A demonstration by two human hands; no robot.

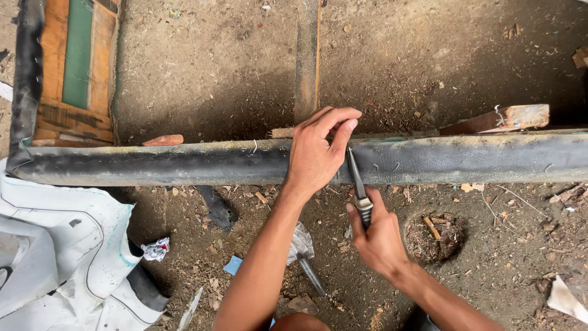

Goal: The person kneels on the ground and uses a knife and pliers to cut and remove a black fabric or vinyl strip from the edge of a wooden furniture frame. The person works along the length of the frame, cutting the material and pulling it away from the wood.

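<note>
Dirt and wood chips cover the ground (202, 55) all around. Over it the left hand (315, 153) lies on a long black padded rail (153, 162) that runs across, fingers curled and a fingertip pressed beside the tip of a metal tool (356, 181). The right hand (376, 236) is closed tight around that tool's handle, just below the rail, with the point set against the black covering (the two hands are near each other but not touching). Behind the rail a wooden crosspiece (306, 58) runs away, and a wood block (502, 118) sits to the right. Left, white sheet material (55, 245) lies crumpled, with an orange-and-green panel (76, 61) above.
</note>
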